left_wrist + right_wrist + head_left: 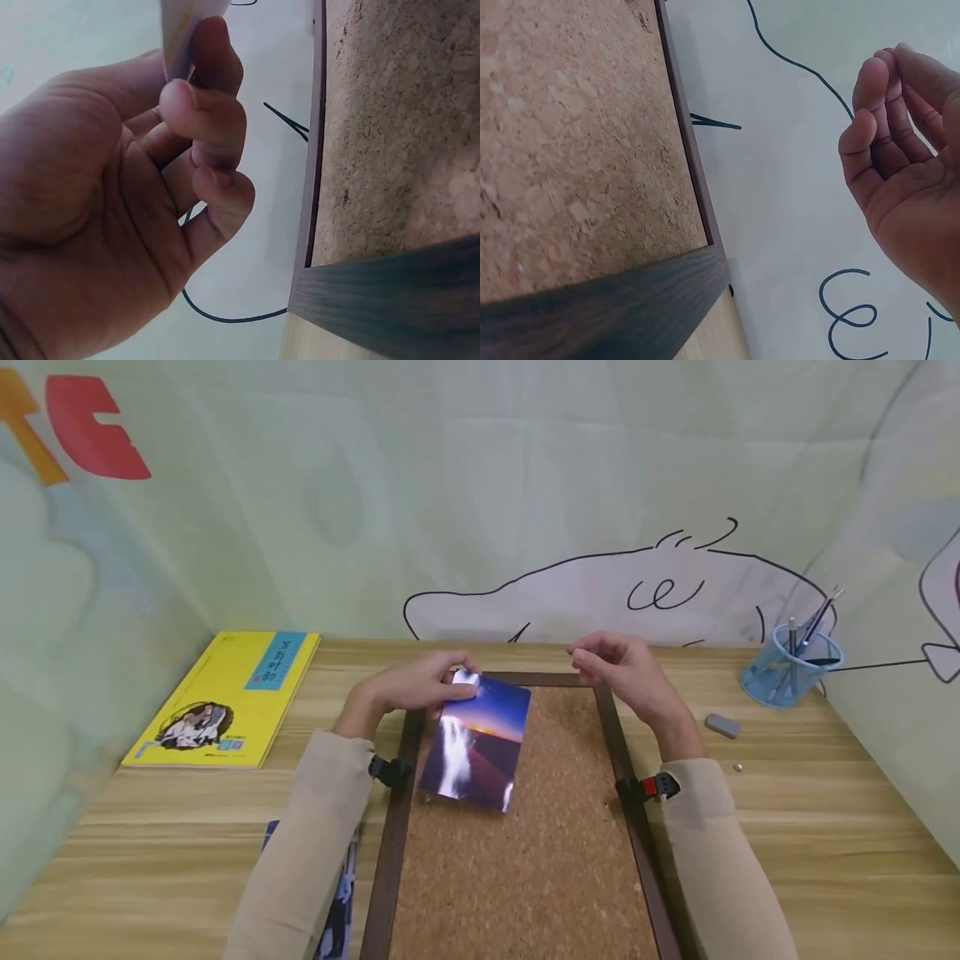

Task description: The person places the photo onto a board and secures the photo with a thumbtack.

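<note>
My left hand (pixel 431 681) pinches a glossy photo print (pixel 480 747) at its upper left corner, thumb in front and fingers behind. The picture is a blue and orange sky over a dark foreground, with white glare on it. The photo tilts over the upper left of a framed cork board (pixel 525 860); in the left wrist view only its edge (pixel 180 34) shows between the fingers. Near the board's upper right corner is my right hand (pixel 618 668), raised, thumb and fingertips brought together. I cannot tell if something tiny sits between those fingertips (pixel 874 71).
A yellow book (pixel 225 702) lies at the left. Partly under the left sleeve is another printed picture (pixel 341 893). At the right stand a blue pen cup (pixel 787 668), a grey eraser (pixel 723 725) and a small shiny metal piece (pixel 738 767). A fabric backdrop (pixel 480 510) closes off the table's back.
</note>
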Demonstrator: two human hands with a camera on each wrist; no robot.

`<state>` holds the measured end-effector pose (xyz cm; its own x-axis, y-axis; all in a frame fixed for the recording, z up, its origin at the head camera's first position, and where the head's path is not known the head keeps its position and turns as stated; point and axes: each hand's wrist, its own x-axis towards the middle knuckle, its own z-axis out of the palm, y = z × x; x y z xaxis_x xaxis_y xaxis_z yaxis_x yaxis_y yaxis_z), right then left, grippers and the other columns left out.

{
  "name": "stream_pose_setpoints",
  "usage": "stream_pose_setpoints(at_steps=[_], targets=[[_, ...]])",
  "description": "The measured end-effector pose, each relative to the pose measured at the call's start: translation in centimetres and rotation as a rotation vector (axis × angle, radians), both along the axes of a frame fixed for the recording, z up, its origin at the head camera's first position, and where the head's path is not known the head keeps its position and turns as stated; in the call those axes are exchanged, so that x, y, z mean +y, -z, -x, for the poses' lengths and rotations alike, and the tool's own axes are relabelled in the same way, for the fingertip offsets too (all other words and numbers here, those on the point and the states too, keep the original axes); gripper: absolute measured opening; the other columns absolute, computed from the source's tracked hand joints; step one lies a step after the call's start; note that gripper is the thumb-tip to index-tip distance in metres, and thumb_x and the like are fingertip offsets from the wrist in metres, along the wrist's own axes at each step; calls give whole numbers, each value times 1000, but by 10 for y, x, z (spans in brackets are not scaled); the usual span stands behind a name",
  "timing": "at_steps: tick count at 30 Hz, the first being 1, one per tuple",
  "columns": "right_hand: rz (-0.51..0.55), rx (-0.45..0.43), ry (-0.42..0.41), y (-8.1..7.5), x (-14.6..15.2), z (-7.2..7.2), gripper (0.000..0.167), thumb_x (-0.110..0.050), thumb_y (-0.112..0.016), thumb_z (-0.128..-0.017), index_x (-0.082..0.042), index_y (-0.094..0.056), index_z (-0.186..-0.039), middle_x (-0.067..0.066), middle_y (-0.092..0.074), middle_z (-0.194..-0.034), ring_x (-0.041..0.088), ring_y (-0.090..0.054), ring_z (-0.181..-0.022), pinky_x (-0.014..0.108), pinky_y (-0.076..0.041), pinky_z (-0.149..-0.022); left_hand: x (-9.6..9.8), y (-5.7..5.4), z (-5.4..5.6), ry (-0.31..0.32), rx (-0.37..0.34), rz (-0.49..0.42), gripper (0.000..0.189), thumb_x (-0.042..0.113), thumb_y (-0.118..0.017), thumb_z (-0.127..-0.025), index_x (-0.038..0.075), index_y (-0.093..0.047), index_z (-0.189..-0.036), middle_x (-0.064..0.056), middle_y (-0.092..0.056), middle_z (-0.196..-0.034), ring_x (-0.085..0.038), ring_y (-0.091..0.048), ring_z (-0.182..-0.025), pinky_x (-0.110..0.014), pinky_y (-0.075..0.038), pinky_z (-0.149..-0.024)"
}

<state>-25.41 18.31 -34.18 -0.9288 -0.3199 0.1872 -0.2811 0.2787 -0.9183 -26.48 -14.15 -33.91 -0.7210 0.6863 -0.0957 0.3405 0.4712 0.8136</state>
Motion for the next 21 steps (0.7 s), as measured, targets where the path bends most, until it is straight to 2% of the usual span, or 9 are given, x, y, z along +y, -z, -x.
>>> stream_pose_setpoints(at_steps=[7,12,18,21], targets=[[-4,-21,-30,3,-1,2,22,-15,-64,-99,2,-66,-112,20,-66,-102,19,-66,-79,39,-55,-77,5,2,1,16,0,1,29,19,-61,-101,-1,-53,-121,-5,-57,-63,-26,-56,-52,-40,-50,-57],[4,-38,-52,0,-3,2,21,-14,-64,-99,2,-66,-113,16,-67,-103,23,-65,-81,38,-55,-76,8,3,0,-4,2,32,26,20,-61,-102,2,-53,-119,-6,-56,-62,-33,-58,-54,-40,-51,-58],[14,-58,-41,-3,-4,0,22,-13,-61,-100,2,-65,-115,8,-68,-102,24,-65,-81,38,-55,-77,15,9,1,-10,-5,35,24,18,-59,-102,3,-52,-120,-5,-54,-62,-32,-58,-54,-38,-49,-56],[4,-68,-36,-3,-3,0,23,-15,-60,-101,3,-65,-115,12,-67,-101,22,-64,-78,37,-53,-74,20,11,1,-15,3,21,22,16,-59,-102,3,-52,-119,-5,-54,-62,-31,-60,-55,-37,-49,-56]])
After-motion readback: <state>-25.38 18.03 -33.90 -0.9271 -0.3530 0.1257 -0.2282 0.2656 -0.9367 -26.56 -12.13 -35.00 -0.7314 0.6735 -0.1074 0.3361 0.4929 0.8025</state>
